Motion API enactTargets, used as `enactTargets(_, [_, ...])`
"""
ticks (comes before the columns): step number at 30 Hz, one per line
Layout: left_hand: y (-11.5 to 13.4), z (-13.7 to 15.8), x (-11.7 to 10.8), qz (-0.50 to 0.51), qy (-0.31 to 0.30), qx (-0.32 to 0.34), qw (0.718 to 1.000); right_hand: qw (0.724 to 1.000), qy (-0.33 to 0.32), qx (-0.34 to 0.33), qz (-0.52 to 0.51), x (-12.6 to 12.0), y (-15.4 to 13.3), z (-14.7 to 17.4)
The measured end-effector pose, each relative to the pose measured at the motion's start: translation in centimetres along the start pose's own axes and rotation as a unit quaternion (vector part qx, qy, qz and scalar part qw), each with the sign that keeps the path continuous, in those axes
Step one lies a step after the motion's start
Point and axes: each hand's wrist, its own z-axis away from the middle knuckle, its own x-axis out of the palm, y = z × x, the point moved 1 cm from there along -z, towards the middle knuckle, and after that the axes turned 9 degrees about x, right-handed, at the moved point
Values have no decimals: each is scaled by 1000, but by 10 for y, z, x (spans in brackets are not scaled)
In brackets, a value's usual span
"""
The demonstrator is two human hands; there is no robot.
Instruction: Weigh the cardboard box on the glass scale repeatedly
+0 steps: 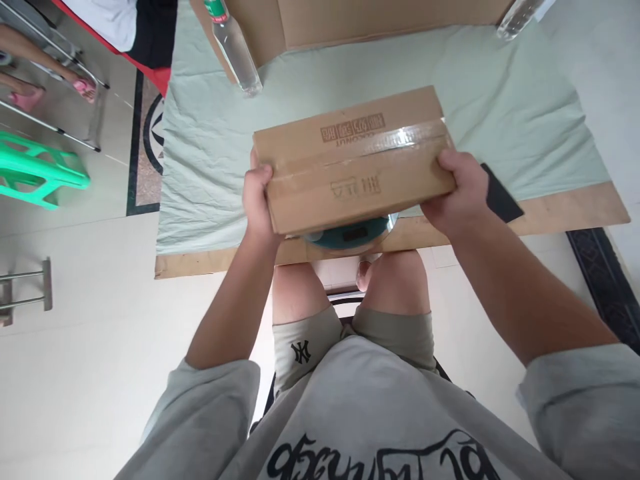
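Observation:
I hold a taped brown cardboard box (353, 157) by its two short ends. My left hand (257, 200) grips the left end and my right hand (457, 193) grips the right end. The box has clear tape across its top and printed lettering. Under its near edge a round teal scale (350, 237) with a dark display peeks out at the table's front edge; whether the box rests on the scale I cannot tell.
The table carries a pale green cloth (210, 160). A clear bottle (235, 50) stands at the back left, a large open carton (350, 20) behind, a dark flat object (503, 197) by my right hand. A green plastic stool (35, 173) stands on the floor left.

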Motion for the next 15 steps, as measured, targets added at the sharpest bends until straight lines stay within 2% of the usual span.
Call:
enactTargets(3, [-20,-28,-8,16,1,2,1000,999,-30,13,-12,5,10,-30])
enactTargets(6, [-29,-36,-15,18,0,6,1000,999,-44,22,-3,5,15,-37])
enactTargets(11, [-37,-49,-24,-27,-49,-23,998,998,-60,18,25,5,18,-50])
enactTargets(13, [-40,-51,-35,-90,-16,16,996,999,-42,-2,34,2,22,-53])
enactTargets(15, [-41,-39,-53,-170,73,83,979,997,24,-38,58,-7,32,-44])
